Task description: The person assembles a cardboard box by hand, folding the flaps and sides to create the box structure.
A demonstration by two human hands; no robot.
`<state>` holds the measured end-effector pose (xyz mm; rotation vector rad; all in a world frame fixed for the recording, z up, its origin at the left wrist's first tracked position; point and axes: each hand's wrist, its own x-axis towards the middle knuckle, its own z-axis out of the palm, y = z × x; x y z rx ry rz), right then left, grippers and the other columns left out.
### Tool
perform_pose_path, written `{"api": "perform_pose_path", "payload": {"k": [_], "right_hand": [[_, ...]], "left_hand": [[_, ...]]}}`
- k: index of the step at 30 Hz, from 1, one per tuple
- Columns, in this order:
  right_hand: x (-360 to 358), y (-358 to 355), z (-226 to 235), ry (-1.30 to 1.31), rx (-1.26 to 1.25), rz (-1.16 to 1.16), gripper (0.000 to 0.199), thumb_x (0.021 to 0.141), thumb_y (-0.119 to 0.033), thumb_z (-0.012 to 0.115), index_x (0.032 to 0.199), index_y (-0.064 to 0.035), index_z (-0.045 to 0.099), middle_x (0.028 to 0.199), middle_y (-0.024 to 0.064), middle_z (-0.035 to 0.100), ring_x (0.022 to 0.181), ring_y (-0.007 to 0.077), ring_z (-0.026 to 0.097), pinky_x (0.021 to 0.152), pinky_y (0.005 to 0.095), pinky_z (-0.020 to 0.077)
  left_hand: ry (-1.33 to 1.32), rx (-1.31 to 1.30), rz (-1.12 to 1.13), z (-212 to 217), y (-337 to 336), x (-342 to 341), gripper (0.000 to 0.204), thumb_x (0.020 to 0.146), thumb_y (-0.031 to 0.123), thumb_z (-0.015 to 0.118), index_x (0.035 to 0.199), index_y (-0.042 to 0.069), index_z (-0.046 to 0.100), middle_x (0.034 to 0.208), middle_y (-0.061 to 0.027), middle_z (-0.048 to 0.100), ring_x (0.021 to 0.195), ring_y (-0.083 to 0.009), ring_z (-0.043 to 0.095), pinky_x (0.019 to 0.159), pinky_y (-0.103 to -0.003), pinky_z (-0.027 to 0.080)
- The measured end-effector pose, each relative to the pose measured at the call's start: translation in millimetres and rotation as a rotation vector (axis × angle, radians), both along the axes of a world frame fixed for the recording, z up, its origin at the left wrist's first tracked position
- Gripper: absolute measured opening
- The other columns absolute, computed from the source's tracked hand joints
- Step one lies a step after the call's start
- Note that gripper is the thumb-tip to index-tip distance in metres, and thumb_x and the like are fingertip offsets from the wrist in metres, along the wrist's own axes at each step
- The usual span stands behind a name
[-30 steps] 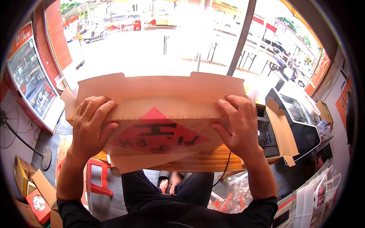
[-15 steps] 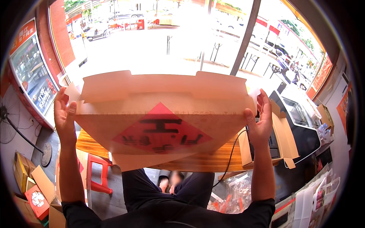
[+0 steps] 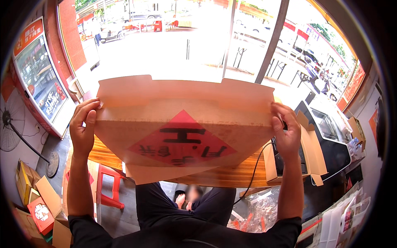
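flat unfolded cardboard box held up in front of chest, above wooden table, red diamond print facing camera, nothing inside, flaps open along top. left hand gripping left edge, fingers curled over it. right hand gripping right edge, fingers wrapped round it. half-folded box lying at right by black machine. red stool below left. more boxes on floor at lower left, contents unclear.

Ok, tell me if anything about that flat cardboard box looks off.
The red diamond print on the cardboard box reads upside down from here. Otherwise nothing stands out: left hand and right hand hold its ends level.
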<state>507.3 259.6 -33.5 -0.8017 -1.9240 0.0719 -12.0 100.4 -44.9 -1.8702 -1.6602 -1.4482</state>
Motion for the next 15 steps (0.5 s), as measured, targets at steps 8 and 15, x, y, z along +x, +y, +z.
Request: {"api": "perform_pose_path", "payload": {"k": [8,15], "right_hand": [[-4,-6,10,-0.067,-0.011,-0.025,0.023,0.100,-0.012,0.060,0.106,0.0052,0.073,0.113,0.0145,0.071,0.106,0.0264,0.066,0.093,0.0351,0.0515],[-3,-7,26,-0.076,-0.150,0.000,0.011,0.097,-0.005,0.065,0.102,0.0028,0.070,0.099,0.0080,0.070,0.095,0.0176,0.064,0.089,0.0320,0.0485]], "left_hand": [[0.184,-0.024,0.011,23,-4,5,0.027,0.102,0.019,0.060,0.102,-0.004,0.075,0.110,-0.0146,0.075,0.112,-0.0271,0.066,0.101,-0.038,0.048],[0.084,-0.225,-0.032,46,0,-14,0.014,0.092,0.010,0.070,0.090,-0.001,0.077,0.097,-0.0078,0.075,0.097,-0.0187,0.065,0.091,-0.033,0.050]]}}
